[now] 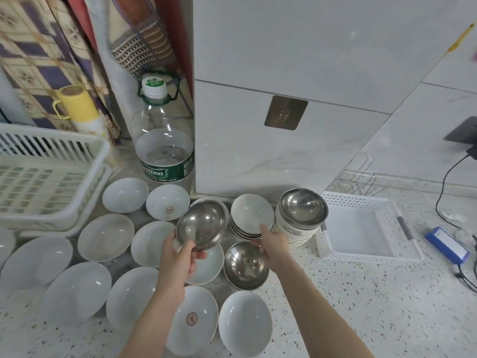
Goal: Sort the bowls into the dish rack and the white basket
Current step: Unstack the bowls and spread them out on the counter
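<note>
Now L hand (178,259) grips steel bowl (201,227).

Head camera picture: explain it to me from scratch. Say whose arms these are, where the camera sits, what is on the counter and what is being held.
There is no machine here. A person wears a wide-angle camera on the head, looking forward and down, so the two bare arms are the wearer's own.

The left hand holds up a steel bowl, tilted, with fingers and thumb pinching its near rim. The right hand reaches to a stack of white bowls and touches its rim; whether it grips is hard to tell.

On the speckled counter lie many white bowls, spread out singly, and a second steel bowl. A third steel bowl sits on another stack. The dish rack stands at the left, the white basket at the right; both look empty. A water bottle stands behind.
</note>
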